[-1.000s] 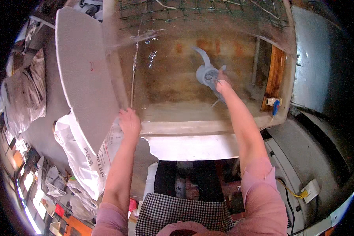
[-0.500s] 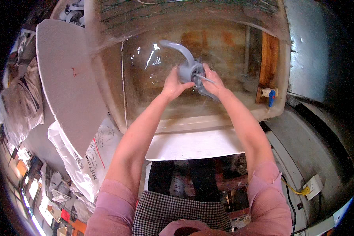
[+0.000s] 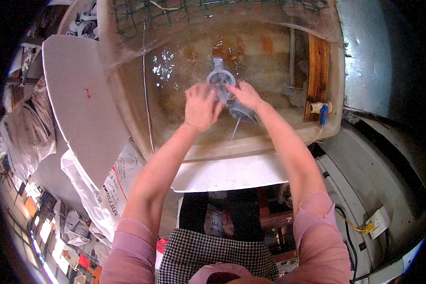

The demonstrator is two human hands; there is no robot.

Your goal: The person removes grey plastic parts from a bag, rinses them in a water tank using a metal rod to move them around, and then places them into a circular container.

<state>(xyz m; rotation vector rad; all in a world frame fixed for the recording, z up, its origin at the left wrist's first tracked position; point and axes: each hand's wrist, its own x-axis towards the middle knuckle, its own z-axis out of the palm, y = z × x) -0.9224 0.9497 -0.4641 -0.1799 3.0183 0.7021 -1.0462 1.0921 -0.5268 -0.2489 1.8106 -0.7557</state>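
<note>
Water fills the stained tub; a grey pipe fitting is held under it, gripped by the right hand, left hand fingers spread beside it. Rinsing seems midway.

- A large translucent tub of brownish water fills the upper middle, green wire mesh across its far edge
- A wooden board stands inside its right wall, a small white tap with a blue handle below it
- A white foam slab leans at the left — white printed sacks beneath it
- Grey concrete lies to the right, with a white wall socket and a yellow cable
- Daylight glints on the water
</note>
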